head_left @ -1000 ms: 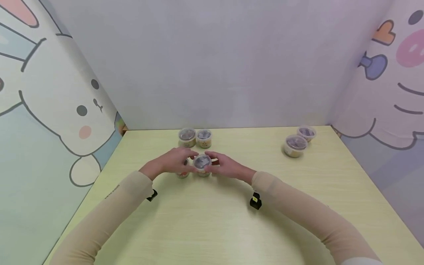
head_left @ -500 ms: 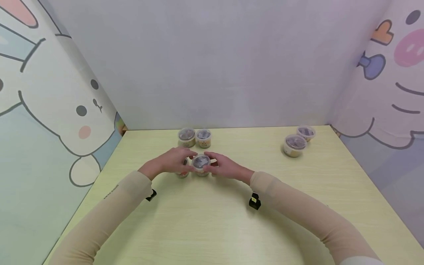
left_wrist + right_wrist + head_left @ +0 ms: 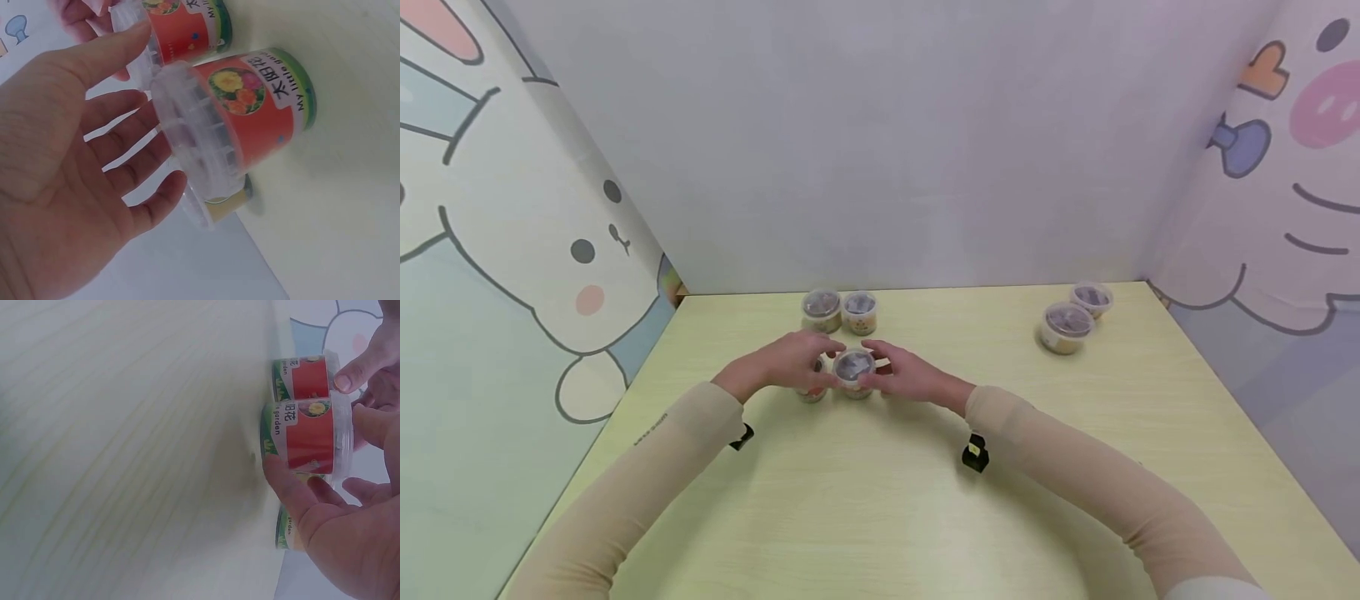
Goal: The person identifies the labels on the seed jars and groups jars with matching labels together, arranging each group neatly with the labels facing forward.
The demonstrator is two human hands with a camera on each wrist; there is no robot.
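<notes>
Two clear-lidded planting cups with red flower labels stand side by side on the table: the right cup (image 3: 854, 367) and the left cup (image 3: 812, 393). My right hand (image 3: 917, 377) grips the right cup; in the right wrist view its fingers (image 3: 290, 490) reach low on the label and another rests at the lid. My left hand (image 3: 792, 362) reaches over the left cup, covering most of it from above. In the left wrist view its thumb (image 3: 119, 50) lies straight across toward the right cup's lid, and its other fingers are loosely bent behind the left cup's lid.
Behind the hands stand two more lidded cups, a wider one (image 3: 822, 310) and a smaller one (image 3: 860, 312). At the back right, another pair, a wide cup (image 3: 1065, 327) and a smaller cup (image 3: 1092, 298), sits near the table's (image 3: 880, 500) far edge. Cartoon-printed walls (image 3: 512, 292) enclose the sides.
Both hands keep their places around the two red-labelled cups. Only a slight shift of the head view shows.
</notes>
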